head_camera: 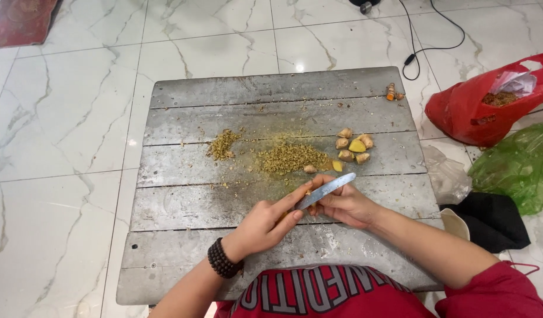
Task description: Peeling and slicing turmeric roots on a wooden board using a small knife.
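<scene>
Over the grey wooden plank table (pixel 183 206), the right hand (pixel 342 203) grips a slim steel knife (pixel 325 190) while the left hand (pixel 265 224) pinches a small yellow ginger piece (pixel 307 192) beside chopped peelings (pixel 292 156).

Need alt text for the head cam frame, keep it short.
Seen from above, a person's right hand holds a knife against a small piece of ginger pinched in the left hand, over a grey wooden board. Chopped ginger piles and peeled chunks lie beyond.
</scene>
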